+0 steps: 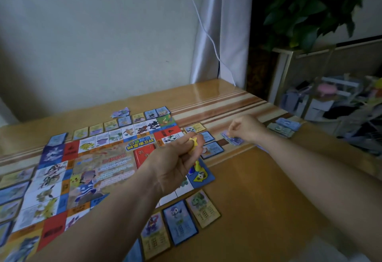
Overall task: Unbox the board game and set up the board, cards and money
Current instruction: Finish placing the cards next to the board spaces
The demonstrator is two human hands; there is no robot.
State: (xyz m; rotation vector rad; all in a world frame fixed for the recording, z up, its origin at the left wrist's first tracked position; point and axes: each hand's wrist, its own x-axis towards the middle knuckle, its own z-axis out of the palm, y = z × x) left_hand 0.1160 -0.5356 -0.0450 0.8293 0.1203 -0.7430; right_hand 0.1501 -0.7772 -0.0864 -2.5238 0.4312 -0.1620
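The colourful game board (99, 166) lies flat on the wooden table (258, 195), ringed by property cards (179, 221). My left hand (175, 162) hovers over the board's right side and grips a small yellow star-topped playing piece (194, 140). Another yellow piece (197, 164) and white dice (200, 175) sit on the blue corner square. My right hand (247, 127) is further right and pinches a small stack of purple-blue cards (232, 138) lying on the table. Stacks of paper money (284, 127) rest near the table's right edge.
A red card pile (143, 155) sits in the board's centre. A white wall and curtain (223, 28) with a hanging cable stand behind the table. To the right are a potted plant (310, 7) and cluttered shelves (341, 104).
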